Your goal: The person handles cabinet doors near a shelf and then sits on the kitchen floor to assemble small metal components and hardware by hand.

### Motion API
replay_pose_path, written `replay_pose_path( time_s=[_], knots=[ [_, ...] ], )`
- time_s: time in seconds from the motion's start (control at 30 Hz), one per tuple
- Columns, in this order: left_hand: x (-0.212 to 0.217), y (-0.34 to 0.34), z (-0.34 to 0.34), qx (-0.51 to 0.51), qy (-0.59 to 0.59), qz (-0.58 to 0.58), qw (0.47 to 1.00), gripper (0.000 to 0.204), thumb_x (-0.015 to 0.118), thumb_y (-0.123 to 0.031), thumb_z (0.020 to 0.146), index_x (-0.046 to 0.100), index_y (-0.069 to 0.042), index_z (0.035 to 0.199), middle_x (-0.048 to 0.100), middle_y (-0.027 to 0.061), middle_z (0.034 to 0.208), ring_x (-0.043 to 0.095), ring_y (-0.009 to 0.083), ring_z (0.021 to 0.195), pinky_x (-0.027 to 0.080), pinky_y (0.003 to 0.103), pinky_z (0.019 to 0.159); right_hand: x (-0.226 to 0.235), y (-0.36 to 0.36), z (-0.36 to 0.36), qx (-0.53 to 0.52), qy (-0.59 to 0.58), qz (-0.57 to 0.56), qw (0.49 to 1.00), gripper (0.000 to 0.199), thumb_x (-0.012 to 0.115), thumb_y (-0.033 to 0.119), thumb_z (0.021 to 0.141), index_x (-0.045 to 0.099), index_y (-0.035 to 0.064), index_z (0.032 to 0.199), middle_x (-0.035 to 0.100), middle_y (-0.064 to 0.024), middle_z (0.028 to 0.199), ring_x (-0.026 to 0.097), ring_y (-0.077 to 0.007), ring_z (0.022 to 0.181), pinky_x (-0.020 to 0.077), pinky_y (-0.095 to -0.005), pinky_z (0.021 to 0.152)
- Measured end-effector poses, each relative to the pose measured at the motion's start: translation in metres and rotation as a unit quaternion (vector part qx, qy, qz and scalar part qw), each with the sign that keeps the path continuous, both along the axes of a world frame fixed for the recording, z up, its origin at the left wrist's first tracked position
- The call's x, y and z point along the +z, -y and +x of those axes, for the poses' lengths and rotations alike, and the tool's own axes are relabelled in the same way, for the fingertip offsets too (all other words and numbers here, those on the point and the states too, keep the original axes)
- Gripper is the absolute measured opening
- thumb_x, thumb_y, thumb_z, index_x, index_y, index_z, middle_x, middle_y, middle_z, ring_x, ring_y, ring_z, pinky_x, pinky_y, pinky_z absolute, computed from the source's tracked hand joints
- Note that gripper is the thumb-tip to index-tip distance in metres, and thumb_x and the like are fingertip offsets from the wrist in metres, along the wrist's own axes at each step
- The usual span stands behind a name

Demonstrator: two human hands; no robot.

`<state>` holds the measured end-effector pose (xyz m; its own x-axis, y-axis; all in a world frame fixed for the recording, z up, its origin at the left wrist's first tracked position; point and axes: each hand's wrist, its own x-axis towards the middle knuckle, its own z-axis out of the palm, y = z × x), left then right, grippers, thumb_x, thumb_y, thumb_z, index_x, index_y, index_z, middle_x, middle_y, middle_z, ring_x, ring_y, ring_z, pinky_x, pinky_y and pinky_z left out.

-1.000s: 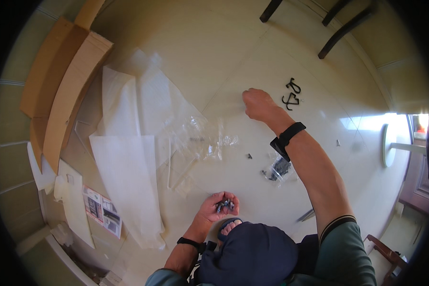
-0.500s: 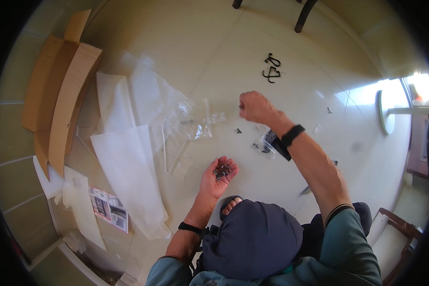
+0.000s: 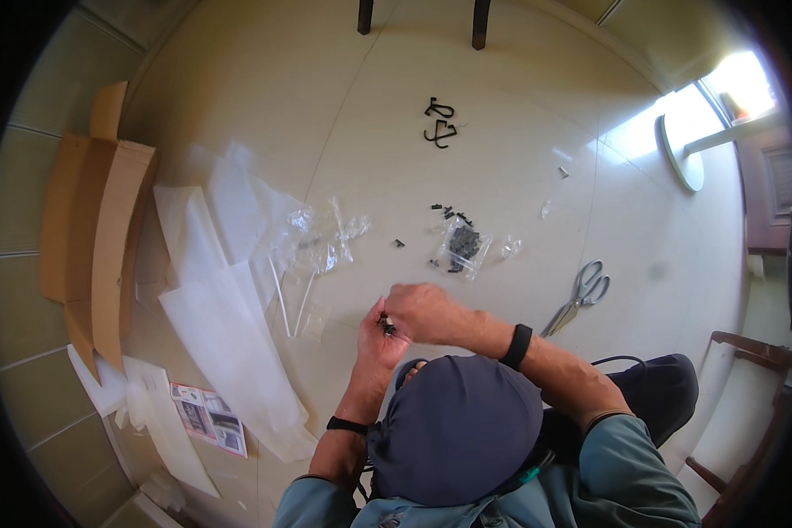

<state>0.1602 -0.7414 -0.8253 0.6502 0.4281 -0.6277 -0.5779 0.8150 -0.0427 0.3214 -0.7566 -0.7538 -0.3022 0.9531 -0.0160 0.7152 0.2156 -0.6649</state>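
My left hand (image 3: 379, 348) is cupped palm up near my knees, holding a small pile of dark hardware pieces (image 3: 385, 326) that look like screws or small fittings. Over that palm bends my right hand (image 3: 421, 313), its fingers curled in at the pile. The fingertips are mostly hidden, so what they pinch cannot be made out. Beyond my hands, a clear plastic bag (image 3: 464, 248) full of small dark parts lies on the tiled floor. Several loose dark pieces (image 3: 449, 213) lie around it, and another small dark piece (image 3: 399, 243) sits further left.
Grey scissors (image 3: 579, 297) rest on the floor at the right. Black hooks (image 3: 441, 132) lie farther ahead. Leftward are white packing sheets (image 3: 224, 326), crumpled clear plastic (image 3: 326, 238), an open cardboard box (image 3: 106, 229) and a printed sheet (image 3: 209, 418). A screw (image 3: 563, 172) lies right of centre.
My right hand has come back from over the floor ahead to my left palm. The view has shifted, and the scissors and bag, partly hidden by my right arm before, now show fully.
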Motion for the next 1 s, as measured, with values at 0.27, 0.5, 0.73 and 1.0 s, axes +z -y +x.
replay_pose_path(
  time_s=[0.27, 0.5, 0.73, 1.0],
  knots=[
    [-0.008, 0.005, -0.009, -0.037, 0.001, 0.007, 0.999, 0.027, 0.049, -0.023, 0.098, 0.062, 0.0, 0.094, 0.065, 0.0171, 0.097, 0.066, 0.0341, 0.089, 0.058, 0.049, 0.08, -0.02, -0.053, 0.106, -0.32, 0.088, -0.011, 0.943, 0.027, 0.061, 0.012, 0.082, 0.065, 0.0063, 0.108, 0.061, -0.0176, 0.106, 0.061, -0.0365, 0.096, 0.0505, -0.0451, 0.083],
    [-0.009, 0.008, -0.008, -0.018, 0.013, 0.006, 1.0, 0.027, 0.048, -0.025, 0.099, 0.062, -0.002, 0.094, 0.064, 0.0157, 0.097, 0.065, 0.0316, 0.085, 0.059, 0.047, 0.079, -0.037, -0.075, 0.098, -0.234, 0.251, -0.076, 0.936, 0.018, 0.062, 0.01, 0.078, 0.065, 0.0059, 0.096, 0.056, -0.0181, 0.107, 0.06, -0.0336, 0.098, 0.0501, -0.0445, 0.082],
    [-0.011, 0.011, -0.008, -0.016, -0.009, 0.002, 1.0, 0.028, 0.046, -0.025, 0.099, 0.061, -0.002, 0.095, 0.064, 0.0157, 0.098, 0.065, 0.0322, 0.086, 0.059, 0.047, 0.079, -0.059, -0.059, 0.135, -0.203, 0.229, -0.068, 0.95, 0.015, 0.059, 0.009, 0.077, 0.067, 0.0054, 0.089, 0.063, -0.0159, 0.097, 0.063, -0.0329, 0.09, 0.052, -0.0444, 0.078],
    [-0.015, 0.008, -0.007, -0.021, -0.012, 0.015, 1.0, 0.026, 0.047, -0.024, 0.099, 0.061, -0.002, 0.095, 0.065, 0.0164, 0.096, 0.066, 0.0337, 0.083, 0.06, 0.048, 0.075, -0.029, -0.032, 0.183, -0.232, 0.062, -0.223, 0.945, 0.025, 0.052, 0.005, 0.074, 0.07, 0.0026, 0.091, 0.069, -0.0172, 0.091, 0.064, -0.0355, 0.091, 0.0516, -0.0415, 0.08]
  ],
)
